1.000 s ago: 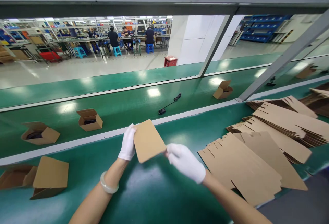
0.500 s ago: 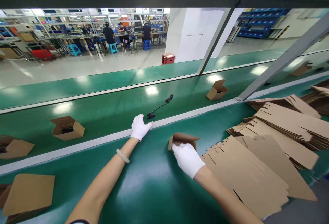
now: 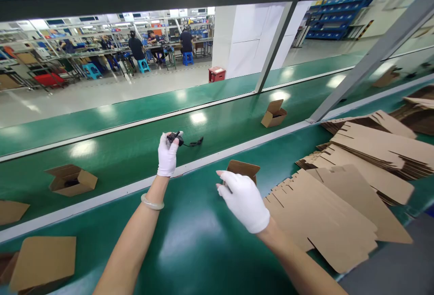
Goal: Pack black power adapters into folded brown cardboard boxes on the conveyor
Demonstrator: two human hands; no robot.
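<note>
My left hand [image 3: 168, 152], in a white glove with bare fingertips, pinches a black power adapter [image 3: 176, 139] over the green conveyor belt [image 3: 217, 125]. The adapter's bundled cable [image 3: 196, 142] trails to the right. Over the near green bench [image 3: 190, 222], my right hand [image 3: 242, 200], gloved the same way, has its thumb and fingers apart with nothing between them. Just behind it stands a small cardboard box [image 3: 244, 168] with its lid up; the hand hides most of the box, and I cannot tell whether they touch.
Flat cardboard blanks [image 3: 325, 218] are piled on the right. Along the belt sit open boxes, one at left [image 3: 76, 182] and one further right [image 3: 274, 114]. Another cardboard box [image 3: 44, 261] is at the near left. A metal post [image 3: 366, 55] rises at right. People work in the background.
My left hand has picked the adapter up off the belt. My right hand has let go of the small box. The boxes on the belt have shifted left in view.
</note>
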